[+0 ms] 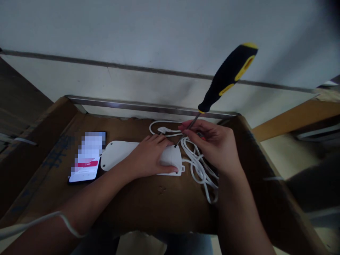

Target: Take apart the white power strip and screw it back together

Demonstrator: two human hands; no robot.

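A white power strip lies face down on the cardboard, with small holes at its corners. My left hand is laid across it and grips it, thumb along the near edge and fingers toward the far edge. In my right hand a screwdriver with a black and yellow handle is pinched by its metal shaft. The screwdriver leans up to the right, its tip at the hole in the strip's far right corner. Beside the strip, a white cord is coiled, partly hidden by my right hand.
A lit phone lies left of the strip. Several tiny screws rest on the cardboard in front. The cord's plug lies behind the strip. Cardboard walls rise at both sides, and a metal rail runs along the back.
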